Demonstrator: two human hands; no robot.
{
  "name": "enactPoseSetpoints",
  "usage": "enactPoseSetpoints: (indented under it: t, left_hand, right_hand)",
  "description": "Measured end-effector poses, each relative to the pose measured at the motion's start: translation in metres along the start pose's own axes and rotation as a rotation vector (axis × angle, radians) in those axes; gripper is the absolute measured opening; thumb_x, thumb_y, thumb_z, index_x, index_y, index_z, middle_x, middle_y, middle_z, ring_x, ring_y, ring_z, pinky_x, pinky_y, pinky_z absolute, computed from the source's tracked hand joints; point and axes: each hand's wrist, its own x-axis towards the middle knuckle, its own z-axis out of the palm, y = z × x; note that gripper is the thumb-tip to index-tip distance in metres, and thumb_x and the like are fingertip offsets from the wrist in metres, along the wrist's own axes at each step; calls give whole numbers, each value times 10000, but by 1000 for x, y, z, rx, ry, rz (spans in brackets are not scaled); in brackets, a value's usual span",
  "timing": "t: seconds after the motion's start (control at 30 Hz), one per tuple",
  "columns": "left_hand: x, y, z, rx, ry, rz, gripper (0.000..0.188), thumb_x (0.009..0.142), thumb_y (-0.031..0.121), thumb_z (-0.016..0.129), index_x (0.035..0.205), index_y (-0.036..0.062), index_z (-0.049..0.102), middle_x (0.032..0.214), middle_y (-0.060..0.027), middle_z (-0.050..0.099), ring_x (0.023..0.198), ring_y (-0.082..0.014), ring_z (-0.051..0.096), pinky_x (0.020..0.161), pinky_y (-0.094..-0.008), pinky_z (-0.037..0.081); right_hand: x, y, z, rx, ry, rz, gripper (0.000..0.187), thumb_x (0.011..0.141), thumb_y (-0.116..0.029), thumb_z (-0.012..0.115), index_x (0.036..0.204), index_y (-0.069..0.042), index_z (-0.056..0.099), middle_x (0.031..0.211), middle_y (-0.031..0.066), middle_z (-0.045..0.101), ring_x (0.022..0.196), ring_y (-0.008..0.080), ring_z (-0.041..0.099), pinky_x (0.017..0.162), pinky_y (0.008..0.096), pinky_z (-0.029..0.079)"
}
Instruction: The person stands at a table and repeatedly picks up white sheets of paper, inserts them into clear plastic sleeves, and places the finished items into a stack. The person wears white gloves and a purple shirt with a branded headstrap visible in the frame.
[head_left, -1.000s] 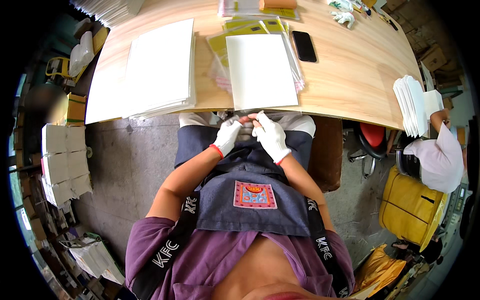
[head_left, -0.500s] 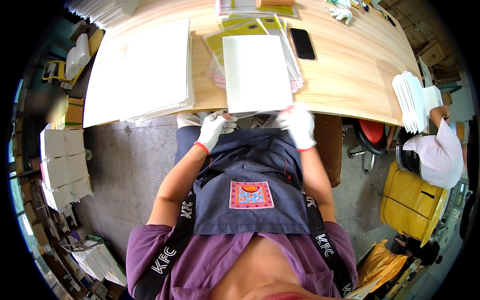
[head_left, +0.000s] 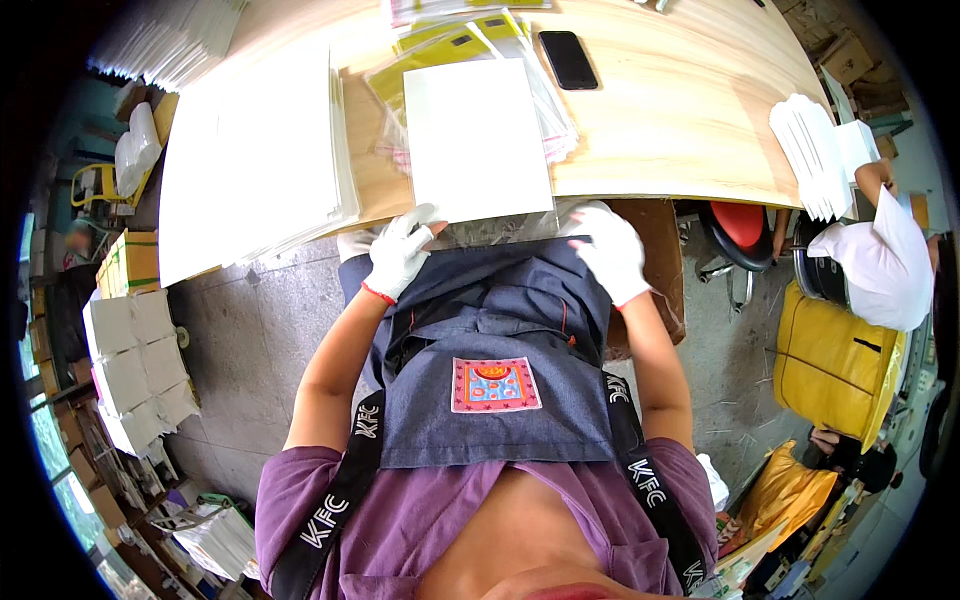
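Observation:
A white sheet or board (head_left: pixel 478 140) lies before me at the table's front edge, on or in a clear plastic bag (head_left: pixel 505 230) whose loose end hangs over that edge. My left hand (head_left: pixel 402 255), in a white glove with a red cuff, is at the sheet's near left corner. Its thumb and fingers close on the bag's left side, partly blurred. Just beyond the bag's right side, my right hand (head_left: pixel 610 252) is gloved the same way. Its fingers are apart, with nothing visible in them.
White sheets (head_left: pixel 255 160) are stacked on the left of the table (head_left: pixel 680 120). Beyond the board lie yellow-printed plastic bags (head_left: pixel 415 65) and a black phone (head_left: pixel 568 60). White folded pieces (head_left: pixel 803 150) stand at the right edge. A person in a white top (head_left: pixel 875 260) sits far right.
My left hand has drawn slightly outward from the sheet's lower edge. My right hand has moved away from the bag and opened. The clear flap shows more plainly. The whole view has shifted.

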Motion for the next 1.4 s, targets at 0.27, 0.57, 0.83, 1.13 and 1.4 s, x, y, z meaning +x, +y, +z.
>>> enactPoseSetpoints:
  t: [0.27,0.57,0.83,1.13,1.4]
  left_hand:
    - [-4,7,-11,-834,80,-777,167,815,88,660,970,68,602,835,-38,581,741,-190,564,653,-282,494]
    - [16,24,-49,-1000,102,-851,323,911,93,560,1212,-17,521,948,-31,604,884,-125,573,727,-298,503]
    - [23,-28,-210,-320,342,-771,277,910,145,545,1146,3,576,890,-76,618,736,-128,564,658,-268,476]
    - [-28,-134,-206,9,84,-764,510,923,217,454,1406,74,371,1426,-210,378,1290,-325,418,1060,-389,343]
    - [39,-226,-208,-463,-134,-1180,683,899,407,552,1427,40,321,1320,-211,505,1212,-278,500,1004,-300,369]
  right_hand:
    - [31,-9,64,306,145,150,167,786,-244,676,801,-93,606,798,75,597,729,246,576,650,365,454]
    - [25,-29,73,1387,-143,738,181,938,-259,556,871,-92,541,637,-4,535,460,50,457,393,195,345]
    - [143,-169,55,1426,-339,359,258,938,-223,551,1081,-11,582,697,-13,555,539,63,510,477,201,405]
    - [219,-195,100,572,-244,15,381,922,-422,543,929,-44,588,689,68,591,671,195,519,642,342,436]
    - [323,-246,134,677,-76,281,774,883,-528,497,1359,56,319,1026,279,625,961,375,615,768,428,472]
